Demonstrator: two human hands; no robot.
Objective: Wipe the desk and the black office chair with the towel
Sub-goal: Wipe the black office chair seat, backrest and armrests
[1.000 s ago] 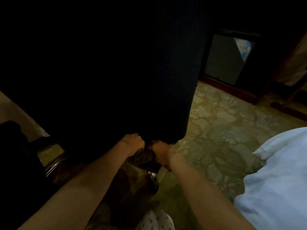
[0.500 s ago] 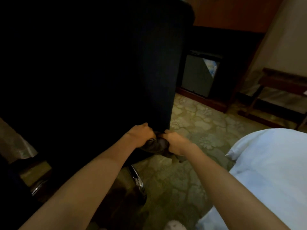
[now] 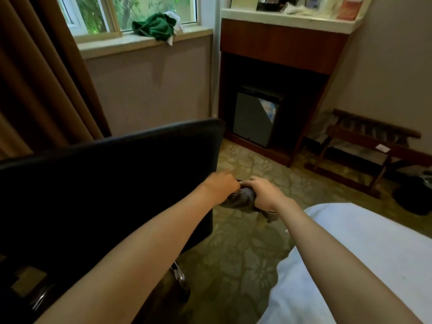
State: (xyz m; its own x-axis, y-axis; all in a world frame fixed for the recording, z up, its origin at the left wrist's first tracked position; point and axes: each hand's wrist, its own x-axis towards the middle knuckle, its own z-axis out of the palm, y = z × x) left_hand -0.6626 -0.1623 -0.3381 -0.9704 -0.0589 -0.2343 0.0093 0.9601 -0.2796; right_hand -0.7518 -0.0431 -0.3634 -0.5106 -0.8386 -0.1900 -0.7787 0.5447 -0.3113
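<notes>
Hands and towel (image 3: 243, 199) have come up from the low corner of the black office chair (image 3: 105, 183) to a spot just beside its rt edge, over the carpet (image 3: 245, 249); view has lifted w/ them. Left hand (image 3: 219, 187) grips one end of the dark grey towel, fingers curled under. Right hand (image 3: 264, 194) is curled over the other end. The two hands nearly touch, cloth bunched between them, a tail hanging below the rt wrist. Left hand overlaps the chair's edge; contact w/ the chair can't be told. Desk: not identifiable in view. Step judged: chair-wiping phase, towel being regathered or refolded, not pressed to any surface. Next move needs a flat pad of cloth in one hand, then firm strokes along the chair's top edge and rear face; other hand should steady the chair, which prob. swivels or rolls. White bed (image 3: 362, 253) close on the rt limits elbow room
</notes>
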